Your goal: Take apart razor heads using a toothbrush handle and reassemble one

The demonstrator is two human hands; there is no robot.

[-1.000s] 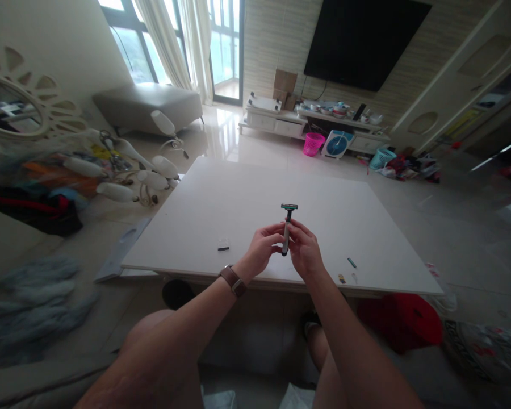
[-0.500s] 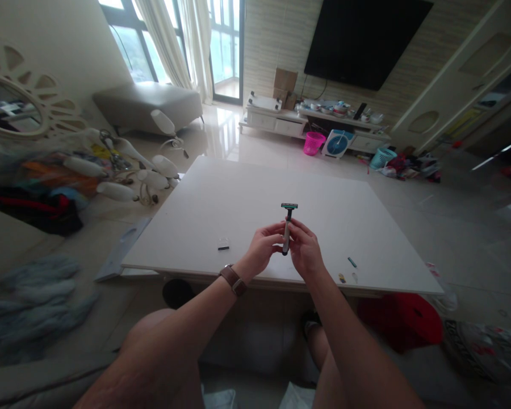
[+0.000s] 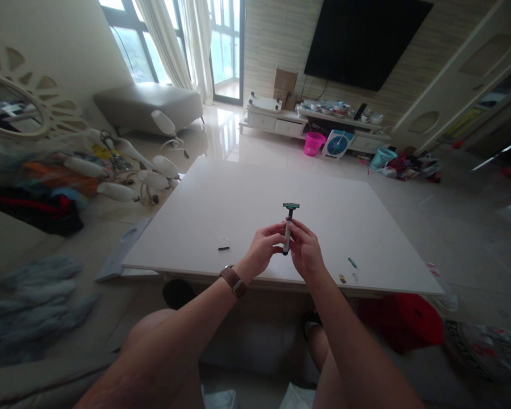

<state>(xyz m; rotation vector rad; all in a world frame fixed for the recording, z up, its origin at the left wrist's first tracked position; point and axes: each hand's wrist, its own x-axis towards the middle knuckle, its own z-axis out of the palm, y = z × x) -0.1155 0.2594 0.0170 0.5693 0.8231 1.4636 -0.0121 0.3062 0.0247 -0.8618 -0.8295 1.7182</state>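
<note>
A razor with a grey handle and a black and green head stands nearly upright between my two hands, above the white table. My left hand is closed on the handle from the left, a brown-strapped watch on its wrist. From the right, my right hand also has its fingers closed on the handle. To the left on the table lies a small clear case with a dark edge. A green strip and a small yellowish and dark piece lie to the right.
A white lamp with several shades stands beyond the table's left edge. A red stool-like object is on the floor at the near right. Farther off are a pink basket and a low TV cabinet.
The razor's head has tilted very slightly to the right. Both hands keep their hold in nearly the same place.
</note>
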